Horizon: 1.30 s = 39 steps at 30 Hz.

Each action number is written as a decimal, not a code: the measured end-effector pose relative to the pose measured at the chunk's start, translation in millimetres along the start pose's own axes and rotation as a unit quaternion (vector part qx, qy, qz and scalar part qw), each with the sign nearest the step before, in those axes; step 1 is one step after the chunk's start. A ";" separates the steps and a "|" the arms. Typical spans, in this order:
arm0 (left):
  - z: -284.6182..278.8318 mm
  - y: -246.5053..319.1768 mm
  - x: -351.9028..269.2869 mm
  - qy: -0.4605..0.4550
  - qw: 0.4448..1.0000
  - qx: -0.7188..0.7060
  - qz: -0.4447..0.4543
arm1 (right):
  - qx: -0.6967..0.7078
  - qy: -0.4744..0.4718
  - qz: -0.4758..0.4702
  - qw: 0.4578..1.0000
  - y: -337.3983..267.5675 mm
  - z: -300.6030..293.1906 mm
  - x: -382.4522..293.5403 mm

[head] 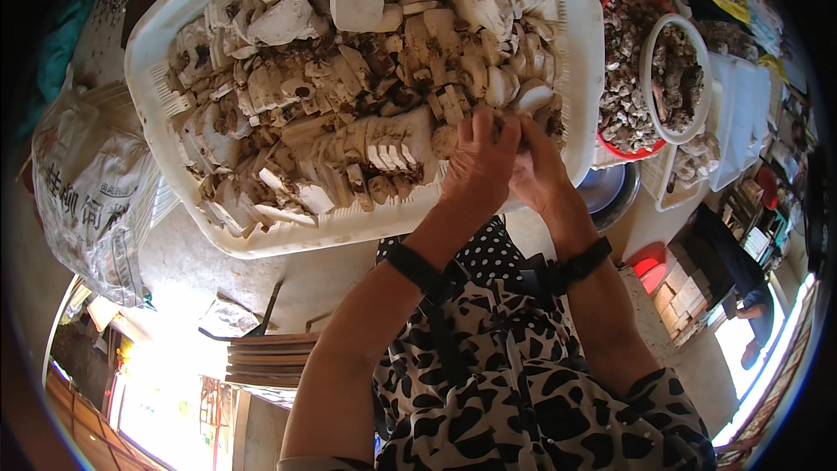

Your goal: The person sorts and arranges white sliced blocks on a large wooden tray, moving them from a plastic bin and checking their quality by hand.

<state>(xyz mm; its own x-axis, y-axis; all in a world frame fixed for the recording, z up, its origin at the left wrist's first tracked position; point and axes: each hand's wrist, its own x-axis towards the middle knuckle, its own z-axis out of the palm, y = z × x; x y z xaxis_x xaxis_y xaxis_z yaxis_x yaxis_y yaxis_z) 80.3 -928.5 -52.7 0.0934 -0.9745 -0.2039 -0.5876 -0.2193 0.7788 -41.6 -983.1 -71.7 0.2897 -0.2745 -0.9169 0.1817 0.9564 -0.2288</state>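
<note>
My left hand (480, 157) and my right hand (539, 167) meet over the near right part of a large white plastic basket (582, 65). Their fingertips close together on a small pale piece, which the fingers mostly hide. Rows of whitish, chalky slices (333, 137) with brown crumbly edges fill the basket. Some lie stacked on edge, others lie loose and flat. Larger white chunks (356, 0) rest on top toward the far side. Close to my fingertips sits a rounded white slice (533, 97).
A red-rimmed basin (621, 72) of brown-grey lumps stands at the right, with a round white container (677, 78) over it. Clear plastic bins (739, 118) lie beyond. A printed plastic sack (98, 190) stands at the left. Another person (745, 281) is at the far right.
</note>
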 end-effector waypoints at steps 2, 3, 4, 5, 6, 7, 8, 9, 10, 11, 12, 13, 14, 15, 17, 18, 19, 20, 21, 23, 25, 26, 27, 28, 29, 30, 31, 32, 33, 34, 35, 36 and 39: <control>-0.4 5.9 -4.2 0.016 1.000 -0.013 0.012 | 0.040 -0.032 -0.010 0.999 3.1 -6.9 -4.8; -0.5 8.0 -6.6 0.034 0.999 -0.024 0.025 | 0.079 -0.065 -0.021 0.995 2.7 -5.1 -8.6; -0.1 10.0 -8.7 0.035 0.999 -0.022 0.024 | 0.080 -0.067 -0.020 0.994 1.3 -3.0 -10.9; 0.2 12.3 -10.5 0.050 0.998 -0.017 0.041 | 0.113 -0.131 -0.009 0.985 -0.2 -0.8 -13.0; 1.1 15.8 -12.1 0.065 0.996 -0.014 0.061 | 0.146 -0.192 0.000 0.970 -1.4 -1.3 -15.4; 1.7 18.9 -13.7 0.064 0.996 -0.015 0.062 | 0.147 -0.191 -0.001 0.970 -2.5 -2.6 -16.3; 2.2 21.8 -15.3 0.065 0.995 -0.002 0.075 | 0.158 -0.190 -0.002 0.969 -4.2 -3.6 -16.7; 2.4 24.7 -17.1 0.066 0.994 0.012 0.088 | 0.170 -0.190 -0.003 0.967 -4.8 -3.8 -16.4; 2.3 27.7 -19.5 0.072 0.993 0.021 0.092 | 0.171 -0.190 -0.003 0.967 -4.9 -3.6 -16.1; 1.9 28.7 -20.7 0.071 0.993 0.021 0.093 | 0.170 -0.215 -0.018 0.962 -4.9 -3.4 -15.7; 0.7 28.9 -22.4 0.074 0.992 0.011 0.102 | 0.169 -0.240 -0.032 0.955 -3.5 -2.4 -15.0; -0.4 28.8 -23.7 0.076 0.991 0.000 0.110 | 0.168 -0.265 -0.045 0.948 -1.4 -1.3 -14.5; -1.3 28.7 -24.7 0.075 0.991 0.002 0.109 | 0.170 -0.266 -0.044 0.948 2.3 -0.1 -14.0; -3.2 30.3 -24.1 0.078 0.990 -0.001 0.117 | 0.195 -0.257 -0.059 0.945 5.7 -0.3 -14.3; -7.6 33.4 -24.4 0.080 0.989 -0.002 0.123 | 0.221 -0.248 -0.073 0.940 10.0 -0.9 -13.3; -10.5 36.6 -24.2 0.083 0.988 0.010 0.129 | 0.234 -0.258 -0.072 0.935 10.5 -2.6 -11.6; -13.6 39.4 -24.2 0.086 0.987 0.023 0.135 | 0.246 -0.267 -0.071 0.929 10.6 -4.3 -9.3; -17.4 40.9 -24.8 0.085 0.987 0.022 0.135 | 0.259 -0.276 -0.069 0.923 10.5 -6.2 -7.0; -22.3 40.7 -26.2 0.102 0.981 -0.011 0.162 | 0.272 -0.285 -0.068 0.917 10.3 -8.3 -5.2; -30.4 31.2 -30.4 0.119 0.974 -0.043 0.189 | 0.285 -0.295 -0.066 0.910 7.7 -10.0 -5.9; -33.6 10.4 -33.6 0.189 0.968 0.014 0.166 | 0.303 -0.319 -0.022 0.898 -2.6 -13.8 -12.8; -32.0 0.8 -30.6 0.185 0.974 0.043 0.127 | 0.309 -0.353 -0.016 0.883 -6.0 -22.4 -11.3; -30.2 -8.5 -27.7 0.179 0.977 0.075 0.087 | 0.310 -0.353 -0.018 0.883 -8.5 -26.7 -14.8; -28.0 -16.1 -27.5 0.127 0.982 0.131 0.058 | 0.301 -0.351 -0.026 0.886 -10.3 -28.7 -18.0; -21.7 -21.3 -25.9 0.127 0.981 0.131 0.058 | 0.291 -0.349 -0.036 0.890 -11.7 -31.2 -21.8; -16.1 -26.0 -24.0 0.074 0.975 0.201 0.057 | 0.292 -0.334 -0.038 0.896 -11.2 -31.6 -25.7; -10.7 -30.6 -22.3 0.020 0.961 0.269 0.056 | 0.292 -0.336 -0.036 0.895 -9.2 -30.5 -25.8; -6.2 -35.9 -21.2 0.017 0.946 0.318 0.062 | 0.301 -0.334 -0.027 0.893 -7.4 -29.4 -25.4; -2.3 -37.9 -17.6 0.018 0.946 0.317 0.064 | 0.309 -0.329 -0.021 0.892 -7.5 -30.2 -27.7; 1.2 -40.2 -14.0 -0.007 0.934 0.355 0.045 | 0.309 -0.329 -0.023 0.892 -5.7 -30.2 -29.3; 3.9 -42.2 -11.3 -0.032 0.919 0.392 0.026 | 0.316 -0.329 -0.017 0.890 -2.3 -29.0 -29.9; 5.8 -43.3 -8.9 -0.033 0.919 0.391 0.028 | 0.324 -0.329 -0.012 0.887 0.4 -27.8 -30.7; 2.8 -43.1 -4.4 -0.061 0.924 0.378 0.023 | 0.320 -0.329 0.000 0.889 1.9 -23.4 -30.5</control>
<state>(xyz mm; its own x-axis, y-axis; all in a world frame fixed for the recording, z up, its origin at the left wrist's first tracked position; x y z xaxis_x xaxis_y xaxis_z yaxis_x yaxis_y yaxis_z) 102.9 -914.6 -87.1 -0.0098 -0.9595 -0.2816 -0.9861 -0.0373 0.1617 -72.1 -970.5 -51.8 0.7383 -0.4751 -0.4788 0.6176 0.7616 0.1965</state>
